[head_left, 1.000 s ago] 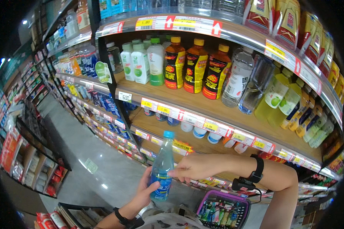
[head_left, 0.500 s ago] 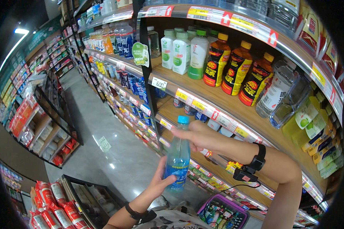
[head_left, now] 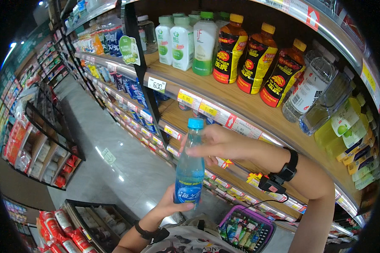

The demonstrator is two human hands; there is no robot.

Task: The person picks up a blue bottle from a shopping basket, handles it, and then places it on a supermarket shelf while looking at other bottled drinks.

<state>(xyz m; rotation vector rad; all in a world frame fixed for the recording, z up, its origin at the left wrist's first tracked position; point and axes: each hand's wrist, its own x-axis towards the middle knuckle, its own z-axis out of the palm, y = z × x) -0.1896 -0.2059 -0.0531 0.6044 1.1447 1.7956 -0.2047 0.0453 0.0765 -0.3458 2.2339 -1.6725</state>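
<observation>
Upright in front of me is a clear, blue-tinted drink bottle (head_left: 190, 168) with a bright blue cap and a blue label. My left hand (head_left: 165, 207) is closed round its lower part, with the thumb across the base of the label. Higher up, my right hand (head_left: 223, 143) grips the bottle below the neck. Its thumb lies across the front, while some of its fingers are hidden behind the bottle. The cap is on, and neither hand touches it.
A wooden shelf (head_left: 173, 80) carries white-and-green bottles (head_left: 182, 44), black-and-yellow bottles (head_left: 257, 59) and clear water bottles (head_left: 310, 86). Below right stands a purple basket (head_left: 269, 230) full of packaged goods. Red-and-white packs (head_left: 67, 236) and a low display rack (head_left: 99, 219) are at lower left, beside an aisle (head_left: 109, 177).
The bottle has turned so that its label faces me more, and it has shifted slightly left and down. My right hand has come further round its upper part. The shelf appears closer.
</observation>
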